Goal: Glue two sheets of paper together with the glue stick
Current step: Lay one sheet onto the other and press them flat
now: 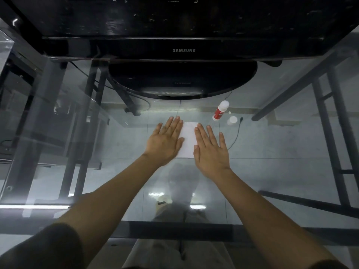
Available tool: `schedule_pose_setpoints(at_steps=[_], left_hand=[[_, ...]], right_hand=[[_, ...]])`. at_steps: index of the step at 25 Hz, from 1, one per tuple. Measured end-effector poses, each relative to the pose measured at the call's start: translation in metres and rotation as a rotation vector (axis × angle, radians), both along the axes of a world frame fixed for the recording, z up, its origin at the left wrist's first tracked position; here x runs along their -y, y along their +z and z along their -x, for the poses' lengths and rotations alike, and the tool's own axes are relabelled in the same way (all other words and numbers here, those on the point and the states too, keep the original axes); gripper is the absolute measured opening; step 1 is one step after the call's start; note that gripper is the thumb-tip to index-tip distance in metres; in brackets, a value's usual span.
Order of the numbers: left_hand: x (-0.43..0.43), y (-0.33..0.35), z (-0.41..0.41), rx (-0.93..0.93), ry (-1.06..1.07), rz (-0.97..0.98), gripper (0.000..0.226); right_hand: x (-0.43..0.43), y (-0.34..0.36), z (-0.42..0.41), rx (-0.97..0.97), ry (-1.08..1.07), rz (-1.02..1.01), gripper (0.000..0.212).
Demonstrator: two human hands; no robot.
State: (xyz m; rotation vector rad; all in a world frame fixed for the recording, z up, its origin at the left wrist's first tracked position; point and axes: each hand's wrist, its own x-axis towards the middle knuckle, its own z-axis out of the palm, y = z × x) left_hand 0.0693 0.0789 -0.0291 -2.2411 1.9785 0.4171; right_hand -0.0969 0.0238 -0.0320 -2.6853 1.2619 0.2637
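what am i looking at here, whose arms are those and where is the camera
The camera is worn on a person's head and looks down at their own bare arms, so there is only this one view. They sit at a clear glass table; the floor shows through it. Both hands lie flat and open, the left hand and the right hand, pressing on white paper. Nothing is gripped. A red-and-white glue stick stands capped just beyond, in front of a black Samsung monitor.

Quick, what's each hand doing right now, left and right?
Left hand: open, flat, palm down on the left part of the white paper, holding nothing.
Right hand: open, flat on the paper's right part, holding nothing.
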Motion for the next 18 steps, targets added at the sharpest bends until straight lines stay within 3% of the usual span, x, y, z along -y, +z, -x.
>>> schedule_pose_setpoints(at_steps=[3, 8, 12, 18], left_hand=[[-0.024, -0.002, 0.015, -0.019, 0.090, 0.018, 0.059], [-0.031, 0.006, 0.007, -0.066, 0.028, 0.017, 0.066], [-0.015, 0.019, -0.004, -0.175, 0.060, 0.055, 0.074], [-0.008, 0.022, 0.000, -0.237, 0.149, 0.085, 0.075]], right_hand=[[0.000, 0.003, -0.002, -0.023, 0.002, 0.000, 0.057], [0.011, 0.012, 0.003, -0.047, 0.092, -0.061, 0.064], [0.025, 0.019, 0.007, 0.025, 0.105, -0.153, 0.070], [0.023, 0.023, 0.000, 0.111, 0.085, -0.135, 0.070]])
